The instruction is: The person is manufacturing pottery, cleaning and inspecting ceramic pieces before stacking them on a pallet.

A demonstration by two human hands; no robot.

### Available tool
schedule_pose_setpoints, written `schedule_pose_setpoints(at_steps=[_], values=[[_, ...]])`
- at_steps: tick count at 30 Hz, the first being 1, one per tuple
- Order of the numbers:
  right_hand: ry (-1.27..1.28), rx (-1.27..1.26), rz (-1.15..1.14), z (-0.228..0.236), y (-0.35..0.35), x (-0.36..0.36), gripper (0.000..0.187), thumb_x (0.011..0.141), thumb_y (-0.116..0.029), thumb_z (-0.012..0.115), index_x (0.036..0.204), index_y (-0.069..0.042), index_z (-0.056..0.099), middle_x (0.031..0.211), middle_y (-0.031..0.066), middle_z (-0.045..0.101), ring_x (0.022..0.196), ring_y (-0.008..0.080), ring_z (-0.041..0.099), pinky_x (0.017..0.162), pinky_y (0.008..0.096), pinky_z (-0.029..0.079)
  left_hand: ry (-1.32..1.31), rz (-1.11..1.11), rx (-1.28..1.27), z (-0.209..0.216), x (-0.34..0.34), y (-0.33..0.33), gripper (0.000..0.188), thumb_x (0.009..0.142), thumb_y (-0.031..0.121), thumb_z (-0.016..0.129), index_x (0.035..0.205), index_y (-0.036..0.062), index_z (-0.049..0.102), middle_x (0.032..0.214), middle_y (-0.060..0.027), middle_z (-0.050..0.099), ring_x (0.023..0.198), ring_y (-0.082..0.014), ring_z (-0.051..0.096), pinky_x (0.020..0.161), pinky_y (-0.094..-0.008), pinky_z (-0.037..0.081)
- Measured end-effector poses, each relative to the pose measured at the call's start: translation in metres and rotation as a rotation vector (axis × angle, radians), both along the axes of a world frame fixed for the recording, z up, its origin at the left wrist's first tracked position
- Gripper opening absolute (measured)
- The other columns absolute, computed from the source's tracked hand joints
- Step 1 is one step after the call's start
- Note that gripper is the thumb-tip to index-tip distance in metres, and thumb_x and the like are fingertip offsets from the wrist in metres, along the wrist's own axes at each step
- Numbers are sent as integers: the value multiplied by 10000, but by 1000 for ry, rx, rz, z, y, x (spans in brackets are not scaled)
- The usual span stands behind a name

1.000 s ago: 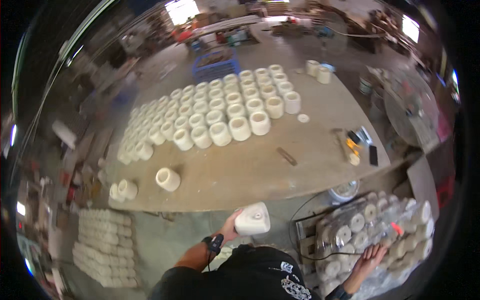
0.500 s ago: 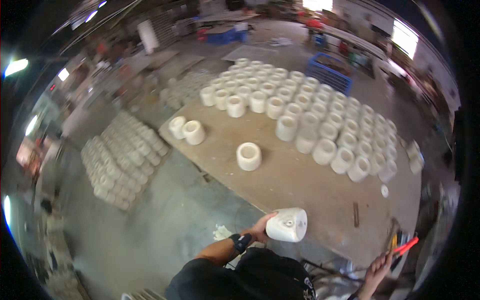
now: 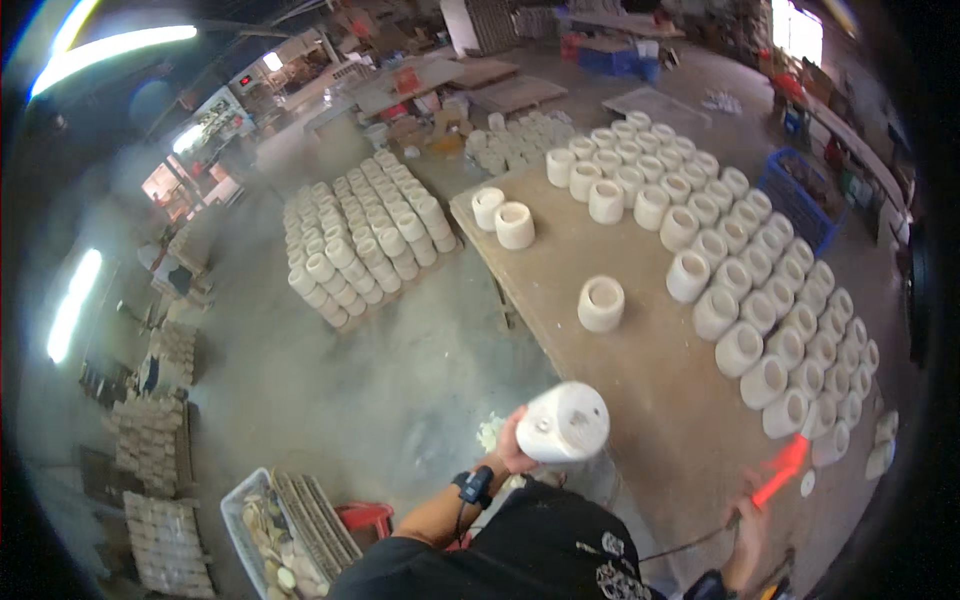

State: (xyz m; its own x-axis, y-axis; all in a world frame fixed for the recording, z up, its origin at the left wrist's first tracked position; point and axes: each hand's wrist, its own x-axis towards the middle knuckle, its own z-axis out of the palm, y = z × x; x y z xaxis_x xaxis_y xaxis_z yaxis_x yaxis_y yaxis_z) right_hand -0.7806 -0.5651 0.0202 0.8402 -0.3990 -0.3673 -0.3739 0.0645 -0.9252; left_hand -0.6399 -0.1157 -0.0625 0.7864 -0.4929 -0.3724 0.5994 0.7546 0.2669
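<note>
My left hand [image 3: 511, 446] grips a white, round-sided pot [image 3: 566, 424], tipped with its flat closed end toward me; small dark marks or holes show on it. A wrist device with a cable sits on that arm. At the lower right, over the table's near side, my right hand [image 3: 749, 530] is closed on a long orange-red tool [image 3: 776, 478], smeared by motion, so its kind is unclear. A thin dark cord or rod runs leftward from that hand. A single white pot [image 3: 601, 304] stands alone on the brown table [image 3: 560, 260].
Many white pots [image 3: 716, 313] stand in rows along the table's far right side; two [image 3: 515, 226] sit at its left corner. Stacked pots [image 3: 365, 235] rest on the floor to the left. A white bin [image 3: 250, 530] of scraps stands lower left; a blue crate [image 3: 800, 200] lies beyond.
The view has swung left, bringing the bin and floor stacks into sight. My right hand has risen, the orange-red tool now extending up from it. My left hand still holds the pot, turned slightly.
</note>
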Motion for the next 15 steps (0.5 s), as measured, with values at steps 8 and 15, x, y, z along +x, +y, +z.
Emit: schedule_pose_setpoints(at_steps=[8,15], values=[[-191,-813,526,-4,54,48,736,733,-3,553,1429,19,315,1395,242,437,1275,402,445,1074,417,363,-109,110,6,-3,-30,3,905,757,660,549,1476,149,344,1489,-165,378,1349,-410,374,1094,-629,279],[-165,131,847,43,90,64,676,813,13,526,1441,7,275,1274,159,500,1169,264,531,900,346,509,-96,165,-25,-18,-13,-4,911,740,655,590,1461,145,369,1470,-168,404,1325,-408,406,1083,-629,300]])
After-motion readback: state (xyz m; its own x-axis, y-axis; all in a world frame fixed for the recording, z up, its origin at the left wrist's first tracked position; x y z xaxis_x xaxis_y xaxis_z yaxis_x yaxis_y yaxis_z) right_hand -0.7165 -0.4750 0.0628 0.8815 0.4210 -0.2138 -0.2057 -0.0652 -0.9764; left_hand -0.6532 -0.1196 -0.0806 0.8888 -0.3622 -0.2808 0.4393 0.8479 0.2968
